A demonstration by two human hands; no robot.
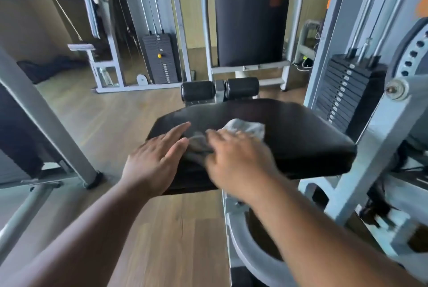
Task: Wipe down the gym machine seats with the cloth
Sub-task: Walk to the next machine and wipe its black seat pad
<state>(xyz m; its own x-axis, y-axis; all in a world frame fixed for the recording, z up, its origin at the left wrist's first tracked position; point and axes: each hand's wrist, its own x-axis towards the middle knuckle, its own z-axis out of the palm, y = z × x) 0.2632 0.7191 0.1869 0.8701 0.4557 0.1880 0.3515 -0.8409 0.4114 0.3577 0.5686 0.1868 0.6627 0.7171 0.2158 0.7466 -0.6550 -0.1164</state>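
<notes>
Pressing our right hand [236, 159] onto the soft, limp grey cloth [245, 128] bunched on the padded black seat [301, 129], we rest our left hand [155, 161] flat, fingers straight; the cloth looks best handled palm-down.

The black padded vinyl seat [289, 133] sits at the centre of the frame, with the crumpled grey cloth [245, 128] lying on its near left part. The right hand [236, 159] rests on the cloth; the left hand [155, 161] lies flat on the seat's left edge, just left of the cloth. Directly above the seat in the frame, two black cylindrical foam rollers [220, 90] sit side by side. Behind them, at upper centre, stands the tall black upright back pad [250, 24]. A black stacked-plate weight stack [347, 94] stands right of the seat; another weight stack with a yellow pin [161, 59] stands at upper left. The brown wood-plank floor [104, 112] lies under everything.
</notes>
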